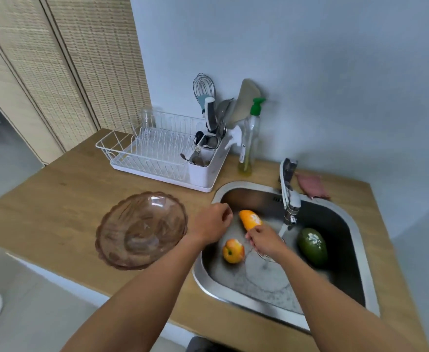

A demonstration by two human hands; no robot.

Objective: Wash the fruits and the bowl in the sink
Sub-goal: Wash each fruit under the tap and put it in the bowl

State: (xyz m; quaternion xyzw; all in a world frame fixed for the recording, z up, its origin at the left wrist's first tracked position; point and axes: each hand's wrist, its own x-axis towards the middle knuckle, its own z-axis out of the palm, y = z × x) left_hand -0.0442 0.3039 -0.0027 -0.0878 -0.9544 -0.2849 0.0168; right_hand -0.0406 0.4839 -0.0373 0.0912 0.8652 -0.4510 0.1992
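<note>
Right hand grips orange fruit over sink holding apple and green mango; left hand loosely curled, empty; bowl empty on counter.

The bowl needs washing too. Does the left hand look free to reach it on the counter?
Probably yes. The left hand is empty at the sink's left rim, and the brown glass bowl sits just beside it with nothing between.

orange fruit: near end hidden inside right hand
drain strainer: mostly behind that hand
forearms: cut off at bottom edge
utensil caddy: contents too small to identify
</note>
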